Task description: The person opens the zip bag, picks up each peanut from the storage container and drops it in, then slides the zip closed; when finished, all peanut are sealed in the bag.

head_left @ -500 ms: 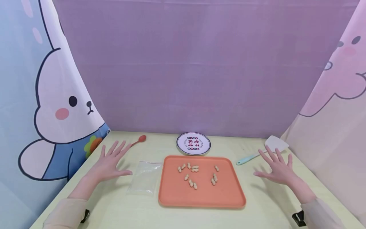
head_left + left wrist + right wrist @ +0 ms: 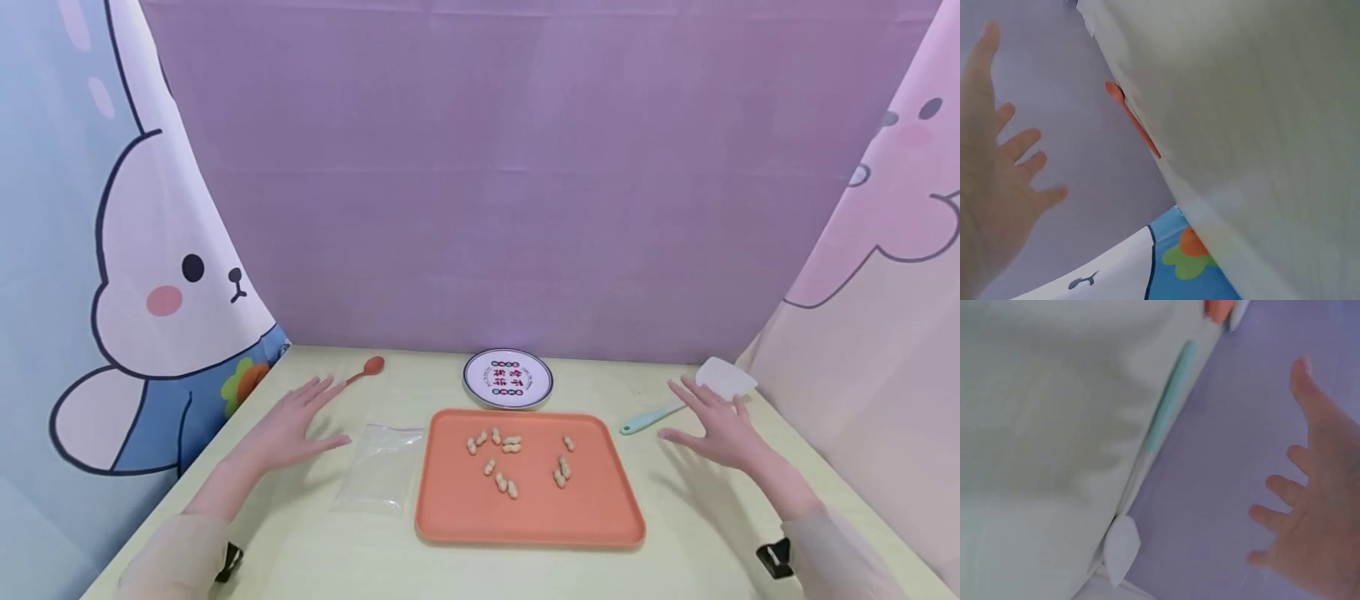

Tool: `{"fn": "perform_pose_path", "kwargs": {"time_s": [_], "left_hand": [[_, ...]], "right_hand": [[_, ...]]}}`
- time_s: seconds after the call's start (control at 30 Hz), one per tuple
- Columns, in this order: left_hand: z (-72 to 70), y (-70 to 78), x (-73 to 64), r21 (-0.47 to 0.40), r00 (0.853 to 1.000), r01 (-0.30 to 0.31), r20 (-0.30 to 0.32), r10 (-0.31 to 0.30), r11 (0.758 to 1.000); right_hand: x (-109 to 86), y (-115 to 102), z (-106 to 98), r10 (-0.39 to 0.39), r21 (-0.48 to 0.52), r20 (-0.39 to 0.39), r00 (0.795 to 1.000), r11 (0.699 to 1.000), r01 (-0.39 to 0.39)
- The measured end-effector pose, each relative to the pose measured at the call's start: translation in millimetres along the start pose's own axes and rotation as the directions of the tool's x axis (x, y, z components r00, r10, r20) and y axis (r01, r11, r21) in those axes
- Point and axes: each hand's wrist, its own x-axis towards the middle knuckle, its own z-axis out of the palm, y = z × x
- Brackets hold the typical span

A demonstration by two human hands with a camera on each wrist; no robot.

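My left hand (image 2: pixel 281 433) hovers over the table's left side, fingers spread and holding nothing. Just beyond its fingertips lies a red spoon (image 2: pixel 373 365), also seen in the left wrist view. A clear plastic bag (image 2: pixel 378 471) lies flat to the right of that hand. On the right, my right hand (image 2: pixel 720 429) is held above the table with fingers apart and nothing in it. It partly covers a spatula with a mint handle (image 2: pixel 648 418) and white blade (image 2: pixel 725 377). Between the hands, an orange tray (image 2: pixel 525 523) bears several peanuts (image 2: pixel 512 444) in loose groups.
A white plate (image 2: pixel 480 377) with a dark rim and red lettering sits behind the tray. A purple cloth (image 2: pixel 495 208) hangs along the table's back edge. Cartoon-printed cloths (image 2: pixel 150 250) stand at both sides.
Both hands have tilted slightly, their fingers now lower and closer together in the head view. The right hand has shifted a little to the left. The objects on the table stay put.
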Motion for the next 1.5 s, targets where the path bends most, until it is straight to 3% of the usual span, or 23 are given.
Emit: {"fn": "perform_pose_path", "kwargs": {"time_s": [0.23,0.5,0.7,0.9,1.07,1.27,1.5], "left_hand": [[-1.0,-1.8,18.9,-0.185,0.997,0.073,0.018,-0.071,0.98],[11.5,4.1,38.6,-0.306,0.999,0.054,0.017,-0.051,0.95],[24.0,8.7,53.8,-0.323,0.995,0.082,0.078,-0.06,0.943],[32.1,14.8,56.8,-0.334,0.99,0.096,0.128,-0.056,0.938],[35.5,16.0,55.9,-0.352,0.989,0.091,0.141,-0.044,0.932],[38.2,16.1,55.6,-0.347,0.974,0.114,0.222,-0.037,0.931],[39.0,16.6,53.6,-0.319,0.967,0.071,0.253,0.013,0.945]], "right_hand": [[39.3,-27.9,2.2,-0.079,0.184,0.01,0.997,0.98,0.076],[79.7,-86.7,30.3,-0.141,0.302,-0.03,0.99,0.942,0.143],[105.6,-136.4,56.9,-0.23,0.425,0.012,0.973,0.882,0.203],[124.0,-180.2,75.2,-0.291,0.53,0.037,0.956,0.817,0.228],[136.7,-207.0,91.1,-0.308,0.558,0.088,0.947,0.803,0.209],[147.4,-231.9,107.1,-0.317,0.609,0.189,0.929,0.78,0.142],[156.7,-247.0,127.4,-0.372,0.646,0.209,0.904,0.747,0.158]]}}
